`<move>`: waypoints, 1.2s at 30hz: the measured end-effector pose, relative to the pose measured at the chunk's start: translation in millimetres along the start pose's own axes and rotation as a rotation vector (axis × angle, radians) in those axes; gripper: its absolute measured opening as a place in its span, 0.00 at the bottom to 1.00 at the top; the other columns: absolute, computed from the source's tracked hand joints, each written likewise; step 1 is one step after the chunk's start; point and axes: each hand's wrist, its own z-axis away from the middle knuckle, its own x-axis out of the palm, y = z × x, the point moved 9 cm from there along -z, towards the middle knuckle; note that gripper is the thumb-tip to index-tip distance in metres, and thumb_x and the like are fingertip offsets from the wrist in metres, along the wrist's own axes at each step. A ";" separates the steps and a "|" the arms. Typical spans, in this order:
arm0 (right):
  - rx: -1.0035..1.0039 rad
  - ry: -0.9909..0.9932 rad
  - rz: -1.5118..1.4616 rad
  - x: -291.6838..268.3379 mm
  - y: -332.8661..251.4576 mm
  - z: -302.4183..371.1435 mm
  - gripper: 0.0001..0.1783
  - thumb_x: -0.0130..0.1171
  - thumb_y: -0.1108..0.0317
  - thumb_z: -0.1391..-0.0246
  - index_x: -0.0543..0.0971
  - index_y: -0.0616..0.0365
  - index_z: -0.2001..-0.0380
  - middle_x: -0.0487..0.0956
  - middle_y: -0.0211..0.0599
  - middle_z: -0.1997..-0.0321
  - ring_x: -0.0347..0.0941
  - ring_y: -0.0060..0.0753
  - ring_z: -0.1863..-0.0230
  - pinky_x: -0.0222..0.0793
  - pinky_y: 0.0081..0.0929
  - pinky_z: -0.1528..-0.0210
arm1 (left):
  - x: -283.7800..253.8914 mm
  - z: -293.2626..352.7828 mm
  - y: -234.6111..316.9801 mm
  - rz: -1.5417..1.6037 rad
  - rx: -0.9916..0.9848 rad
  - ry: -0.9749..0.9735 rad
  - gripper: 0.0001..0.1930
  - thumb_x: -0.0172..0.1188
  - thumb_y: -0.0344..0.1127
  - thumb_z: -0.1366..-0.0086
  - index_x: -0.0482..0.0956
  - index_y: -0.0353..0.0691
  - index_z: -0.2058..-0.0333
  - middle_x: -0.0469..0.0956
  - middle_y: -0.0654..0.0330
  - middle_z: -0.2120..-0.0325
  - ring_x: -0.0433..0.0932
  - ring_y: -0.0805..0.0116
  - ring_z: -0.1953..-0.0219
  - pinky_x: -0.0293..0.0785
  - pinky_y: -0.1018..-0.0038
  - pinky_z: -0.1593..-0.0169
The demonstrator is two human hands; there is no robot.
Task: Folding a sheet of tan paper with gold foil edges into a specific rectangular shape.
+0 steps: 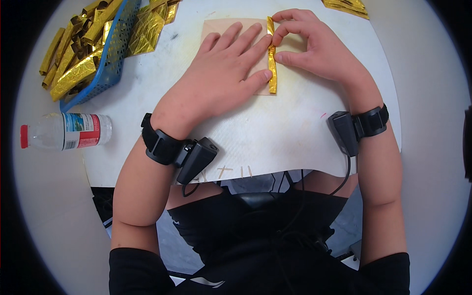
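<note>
Tan sheet (260, 62) with shiny, crinkled gold edge (272, 64), splayed left fingers (245, 40) atop, right fingers (290, 30) slightly apart, grip unclear.

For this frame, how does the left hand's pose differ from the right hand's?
The left hand lies spread and flat over the tan sheet, whereas the right hand has its fingers bent. The left hand reaches the gold strip from its left side, the right hand from its right. Both are bare, with fingertips at that strip.
</note>
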 end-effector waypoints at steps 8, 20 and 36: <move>0.021 0.018 -0.003 2.0 -4.2 0.8 0.12 0.74 0.61 0.49 0.84 0.54 0.65 0.79 0.39 0.39 0.68 0.47 0.32 0.66 0.40 0.29 | -2.7 1.6 2.9 0.012 0.004 0.022 0.36 0.47 0.54 0.24 0.61 0.44 0.23 0.56 0.49 0.22 0.52 0.45 0.20 0.46 0.53 0.21; 0.023 0.012 0.044 6.2 -4.6 0.3 0.18 0.77 0.58 0.53 0.83 0.56 0.63 0.78 0.40 0.36 0.68 0.49 0.32 0.67 0.40 0.29 | -3.3 0.0 2.7 0.012 0.000 0.011 0.37 0.47 0.56 0.23 0.60 0.43 0.23 0.56 0.49 0.22 0.52 0.45 0.20 0.46 0.53 0.21; -0.017 -0.040 0.112 14.6 -13.1 7.2 0.31 0.80 0.52 0.59 0.78 0.58 0.57 0.77 0.46 0.39 0.65 0.54 0.30 0.66 0.43 0.29 | -2.6 2.3 3.1 0.004 0.007 -0.011 0.44 0.52 0.62 0.29 0.58 0.43 0.22 0.55 0.47 0.21 0.50 0.44 0.19 0.44 0.52 0.20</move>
